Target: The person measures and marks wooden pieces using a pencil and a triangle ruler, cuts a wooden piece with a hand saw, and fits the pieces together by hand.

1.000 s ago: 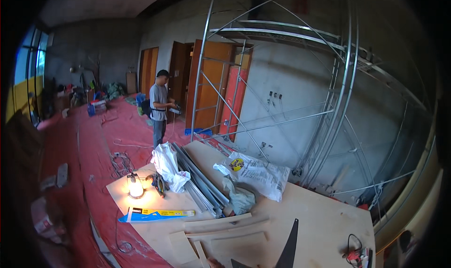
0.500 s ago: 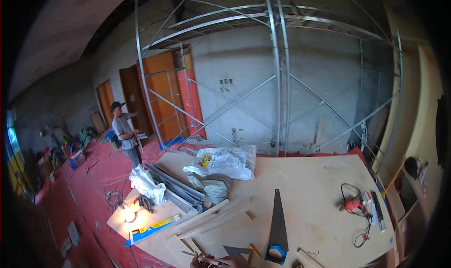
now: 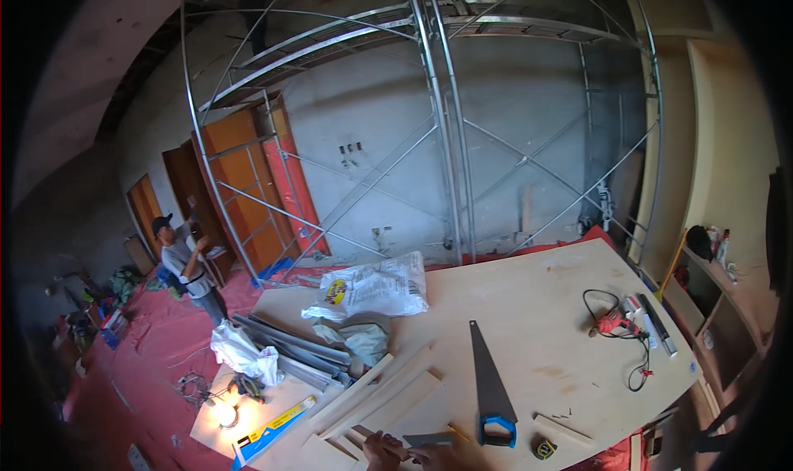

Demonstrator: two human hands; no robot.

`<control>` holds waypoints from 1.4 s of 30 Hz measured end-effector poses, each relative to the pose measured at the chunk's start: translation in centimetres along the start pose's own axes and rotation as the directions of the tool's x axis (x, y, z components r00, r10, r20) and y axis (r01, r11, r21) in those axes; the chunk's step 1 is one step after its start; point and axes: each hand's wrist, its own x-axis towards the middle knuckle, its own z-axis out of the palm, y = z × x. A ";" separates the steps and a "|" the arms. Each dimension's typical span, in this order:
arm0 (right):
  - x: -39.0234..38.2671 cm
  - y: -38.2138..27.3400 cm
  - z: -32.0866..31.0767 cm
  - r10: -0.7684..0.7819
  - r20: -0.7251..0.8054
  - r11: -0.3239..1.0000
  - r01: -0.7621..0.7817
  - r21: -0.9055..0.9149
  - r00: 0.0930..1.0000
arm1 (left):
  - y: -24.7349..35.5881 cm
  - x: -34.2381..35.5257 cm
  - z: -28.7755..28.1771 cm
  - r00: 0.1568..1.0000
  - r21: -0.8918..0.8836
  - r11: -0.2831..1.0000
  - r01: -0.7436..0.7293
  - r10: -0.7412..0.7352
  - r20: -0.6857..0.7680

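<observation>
At the lower edge, my left hand [image 3: 382, 453] is closed around a short, thin wood strip [image 3: 398, 452]. My right hand [image 3: 433, 456] is close beside it, near the strip's end; its fingers look pinched together, and whatever is in them is too blurred to make out. A dark flat metal blade, like a square's [image 3: 428, 440], lies just beyond the right hand, with a yellow pencil-like stick [image 3: 458, 432] beside it. Farther right is a handsaw [image 3: 487, 380] with a blue handle. A tape measure [image 3: 543, 448] rests near a short wood strip [image 3: 563, 429].
Long wood strips [image 3: 376, 405], a blue-yellow packet [image 3: 274, 431], a lit lamp [image 3: 225, 415], grey metal profiles [image 3: 293, 345] and a white sack [image 3: 372, 287] lie on the plywood table [image 3: 529, 306]. A red power tool [image 3: 615, 325] is at right. Scaffolding [image 3: 446, 140] and another person [image 3: 188, 264] stand beyond.
The view has shifted right, and the tape measure shows fully now. My hands still work close together at the wood strip. The other person's arm is bent up instead of stretched out.
</observation>
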 end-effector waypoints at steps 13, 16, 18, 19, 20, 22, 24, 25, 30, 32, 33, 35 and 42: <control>5.3 0.2 3.7 0.169 -0.166 0.923 -0.215 -0.319 0.972 | 4.2 8.6 -3.8 0.984 -0.020 0.983 0.181 -0.180 0.003; 7.2 -2.5 3.9 0.222 -0.190 0.898 -0.277 -0.342 0.956 | 4.8 10.2 -5.3 0.932 -0.153 0.919 0.363 -0.357 0.065; 8.4 -6.5 3.5 0.043 -0.367 0.931 -0.171 -0.323 0.929 | 5.2 5.4 -1.8 0.967 0.383 0.923 -0.030 -0.071 0.247; 8.7 -5.6 3.9 0.128 -0.398 0.918 -0.261 -0.299 0.908 | 5.3 4.1 -1.1 0.924 0.525 0.806 -0.275 0.069 0.377; 9.1 -5.0 4.4 0.228 -0.431 0.894 -0.364 -0.263 0.873 | 5.4 3.8 -1.2 0.894 0.589 0.718 -0.372 0.106 0.436; 10.0 -4.8 4.2 0.115 -0.553 0.906 -0.315 -0.282 0.825 | 5.6 5.1 0.2 0.864 0.599 0.682 -0.421 0.101 0.492; 10.5 -4.6 3.1 0.226 -0.530 0.886 -0.399 -0.237 0.817 | 5.6 6.4 1.8 0.863 0.569 0.721 -0.395 0.079 0.499; 10.2 -2.4 3.1 0.260 -0.571 0.881 -0.433 -0.189 0.779 | 5.1 7.4 3.0 0.865 0.555 0.748 -0.364 0.051 0.498; 12.4 -9.9 -2.4 0.520 -0.507 0.829 -0.548 0.108 0.687 | 4.4 7.8 9.2 0.960 0.170 0.956 0.241 -0.260 0.104; 11.1 -8.3 -2.5 0.302 -0.545 0.878 -0.451 -0.161 0.782 | 3.8 6.6 11.1 0.969 0.162 0.957 0.240 -0.247 0.021; 10.5 -8.0 -2.4 0.315 -0.540 0.875 -0.459 -0.153 0.781 | 3.6 5.9 11.4 0.973 0.154 0.960 0.232 -0.227 -0.045; 9.5 -7.8 -2.2 0.153 -0.479 0.835 -0.372 -0.405 0.864 | 3.2 4.0 11.9 0.976 0.187 0.959 0.214 -0.200 -0.089; 6.9 -7.4 -2.2 0.172 -0.324 0.604 -0.359 -0.711 0.930 | 0.9 3.0 10.7 0.974 0.293 0.935 0.203 -0.163 -0.155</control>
